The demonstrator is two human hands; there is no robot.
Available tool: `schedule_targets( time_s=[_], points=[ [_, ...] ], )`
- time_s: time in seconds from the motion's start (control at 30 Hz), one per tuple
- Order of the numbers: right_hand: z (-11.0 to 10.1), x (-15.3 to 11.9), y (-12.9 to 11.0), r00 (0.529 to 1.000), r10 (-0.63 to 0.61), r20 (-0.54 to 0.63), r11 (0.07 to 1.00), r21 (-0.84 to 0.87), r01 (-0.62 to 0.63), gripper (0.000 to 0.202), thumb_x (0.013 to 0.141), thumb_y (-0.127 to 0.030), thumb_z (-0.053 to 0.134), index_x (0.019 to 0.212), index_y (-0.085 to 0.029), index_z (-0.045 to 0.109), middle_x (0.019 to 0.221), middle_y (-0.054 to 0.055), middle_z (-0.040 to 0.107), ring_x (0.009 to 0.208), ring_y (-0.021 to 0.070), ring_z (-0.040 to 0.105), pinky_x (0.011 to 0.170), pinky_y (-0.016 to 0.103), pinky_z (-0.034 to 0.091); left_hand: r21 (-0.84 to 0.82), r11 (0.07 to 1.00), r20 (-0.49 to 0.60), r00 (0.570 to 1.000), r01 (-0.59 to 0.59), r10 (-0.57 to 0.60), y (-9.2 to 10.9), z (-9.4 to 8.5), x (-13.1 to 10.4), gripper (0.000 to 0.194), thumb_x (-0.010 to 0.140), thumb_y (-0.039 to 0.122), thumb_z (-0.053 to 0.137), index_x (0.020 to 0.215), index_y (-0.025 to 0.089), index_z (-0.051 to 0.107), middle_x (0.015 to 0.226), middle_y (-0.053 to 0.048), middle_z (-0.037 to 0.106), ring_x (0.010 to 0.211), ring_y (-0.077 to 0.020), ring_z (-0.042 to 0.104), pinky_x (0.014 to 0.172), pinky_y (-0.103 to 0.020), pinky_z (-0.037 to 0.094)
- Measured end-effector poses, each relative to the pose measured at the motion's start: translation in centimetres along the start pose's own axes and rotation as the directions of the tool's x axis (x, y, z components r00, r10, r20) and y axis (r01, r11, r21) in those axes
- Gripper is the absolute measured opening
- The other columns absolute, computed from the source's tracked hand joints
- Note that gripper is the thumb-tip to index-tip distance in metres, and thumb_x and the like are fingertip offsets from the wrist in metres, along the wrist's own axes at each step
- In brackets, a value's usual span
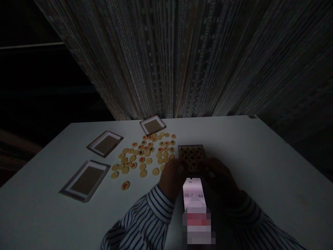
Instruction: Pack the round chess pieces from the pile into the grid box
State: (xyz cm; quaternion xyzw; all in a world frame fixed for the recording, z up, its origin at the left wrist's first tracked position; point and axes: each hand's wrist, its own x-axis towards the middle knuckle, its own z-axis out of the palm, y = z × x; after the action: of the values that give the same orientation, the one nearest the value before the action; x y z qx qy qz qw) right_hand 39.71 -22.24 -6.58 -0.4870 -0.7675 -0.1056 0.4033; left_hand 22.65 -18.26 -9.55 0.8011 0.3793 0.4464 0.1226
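A small open box [191, 146] holds rows of Chinese chess pieces, round and marked with characters. My left hand [171, 177] is at the box's near left corner, its fingers curled inward; what they hold, if anything, is hidden. On the near right side my right hand [221, 177] lies in deep shadow, with bent fingers reaching over the box's edge. Whether it grips a piece cannot be made out. Between my wrists a lit phone [194, 189] shows a running timer. Left of the box many loose Chinese chess pieces [142, 159] are spread, some face up with red or dark characters, others blank side up.
Several shallow framed boxes lie on the white table [247, 156]: one at the back [153, 124], one at the left [105, 143], another nearer [85, 180]. A striped curtain [177, 62] hangs behind the table's far edge. The room is dim.
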Motion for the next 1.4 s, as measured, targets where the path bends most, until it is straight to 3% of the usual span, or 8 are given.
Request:
schedule_targets(
  time_s=[0.2,0.5,0.73,1.03,1.1,1.2,1.3,1.4],
  points=[
    [0.2,-0.4,0.0,0.999,-0.003,0.036,1.0,-0.008,0.004,0.017,0.088,-0.021,0.045,0.091,-0.017,0.06,0.077,0.007,0.068,0.069,0.0161,0.063,0.06,0.03,0.051,0.004,0.999,0.015,0.999,0.032,-0.032,0.3,0.1,-0.2,0.017,0.077,0.016,0.059,0.095,0.017,0.06,0.086,-0.006,0.069,0.079,-0.0183,0.065,0.069,-0.03,0.054],
    [0.1,-0.2,-0.5,0.987,0.138,0.081,0.978,0.143,-0.149,0.017,0.087,-0.023,0.047,0.089,-0.018,0.062,0.075,0.006,0.07,0.066,0.0157,0.066,0.056,0.027,0.053,-0.049,0.999,0.023,1.0,0.02,-0.019,1.1,-0.2,0.0,0.015,0.077,0.017,0.057,0.091,0.019,0.06,0.08,-0.004,0.068,0.073,-0.0166,0.065,0.063,-0.027,0.053],
    [0.1,-0.4,-0.7,0.926,0.309,0.217,0.887,0.286,-0.363,0.02,0.085,-0.031,0.051,0.092,-0.019,0.066,0.082,0.006,0.072,0.069,0.0155,0.068,0.058,0.025,0.056,-0.036,0.985,-0.046,0.984,-0.171,0.169,0.4,0.6,-0.5,0.019,0.081,0.017,0.052,0.1,0.017,0.055,0.084,-0.006,0.068,0.077,-0.0165,0.065,0.067,-0.028,0.053],
    [0.0,0.0,-1.0,0.874,0.392,0.287,0.798,0.367,-0.478,0.019,0.082,-0.032,0.055,0.089,-0.021,0.068,0.078,0.003,0.073,0.067,0.0156,0.068,0.056,0.023,0.056,-0.052,0.986,-0.044,0.987,-0.159,0.157,0.6,0.6,-0.5,0.02,0.08,0.017,0.055,0.099,0.016,0.056,0.084,-0.007,0.068,0.078,-0.0167,0.065,0.067,-0.028,0.054],
    [0.0,0.1,-1.1,0.867,0.403,0.292,0.788,0.371,-0.491,0.019,0.082,-0.031,0.054,0.087,-0.021,0.069,0.077,0.003,0.073,0.065,0.0152,0.068,0.055,0.023,0.056,-0.088,0.988,-0.021,0.992,-0.127,0.125,0.7,0.4,-0.5,0.021,0.079,0.018,0.057,0.099,0.015,0.057,0.085,-0.007,0.068,0.079,-0.0172,0.065,0.068,-0.028,0.054],
    [0.1,-0.1,-0.9,0.862,0.418,0.287,0.79,0.354,-0.5,0.017,0.081,-0.03,0.056,0.088,-0.02,0.069,0.078,0.003,0.073,0.066,0.0158,0.068,0.055,0.024,0.056,-0.168,0.985,0.042,0.999,0.036,-0.03,0.8,0.0,-0.4,0.019,0.078,0.019,0.058,0.097,0.017,0.06,0.086,-0.007,0.069,0.08,-0.0168,0.066,0.069,-0.027,0.055],
    [0.2,-0.5,-0.7,0.862,0.423,0.28,0.796,0.339,-0.501,0.018,0.08,-0.03,0.057,0.09,-0.02,0.068,0.081,0.004,0.072,0.069,0.0167,0.068,0.056,0.025,0.057,-0.24,0.95,0.089,0.979,0.201,-0.185,0.9,-0.4,-0.1,0.016,0.081,0.019,0.053,0.093,0.017,0.063,0.088,-0.007,0.071,0.082,-0.0164,0.067,0.071,-0.026,0.055],
    [0.3,-0.6,-0.6,0.873,0.411,0.262,0.797,0.361,-0.484,0.017,0.081,-0.029,0.057,0.091,-0.02,0.068,0.083,0.004,0.072,0.072,0.0165,0.068,0.06,0.027,0.057,-0.313,0.909,0.126,0.961,0.275,-0.247,1.0,-0.7,0.3,0.017,0.082,0.019,0.051,0.091,0.017,0.065,0.091,-0.006,0.071,0.086,-0.0161,0.066,0.076,-0.027,0.055]
  ],
)
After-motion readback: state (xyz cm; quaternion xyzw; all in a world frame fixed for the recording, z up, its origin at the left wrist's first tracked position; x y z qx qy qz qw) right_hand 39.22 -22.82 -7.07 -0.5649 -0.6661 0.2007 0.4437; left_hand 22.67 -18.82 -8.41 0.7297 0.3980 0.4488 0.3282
